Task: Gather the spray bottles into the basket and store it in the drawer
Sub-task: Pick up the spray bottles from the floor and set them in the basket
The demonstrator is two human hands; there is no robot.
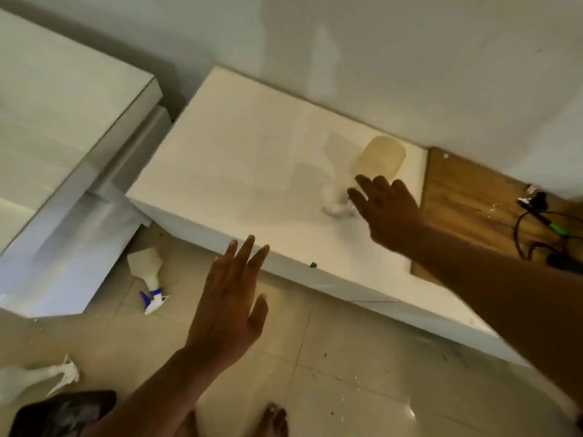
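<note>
A translucent yellowish spray bottle (pixel 380 159) lies on its side on the low white cabinet top (pixel 239 159), nozzle toward me. My right hand (pixel 385 209) reaches over it, fingers spread, just short of the nozzle and partly hiding it. My left hand (pixel 233 301) hovers open over the floor by the cabinet's front edge, holding nothing. A second spray bottle with a blue-and-white trigger (pixel 148 275) lies on the tiled floor at left. A third, white spray bottle (pixel 38 378) lies at the lower left edge. A dark basket (pixel 63 414) shows at the bottom left corner.
A taller white unit (pixel 56 127) stands at left with stepped drawer fronts (pixel 82 234). A wooden board (pixel 467 197) with black cables (pixel 542 228) sits right of the cabinet. My bare feet (pixel 274 421) stand on the tiled floor. A wall runs behind.
</note>
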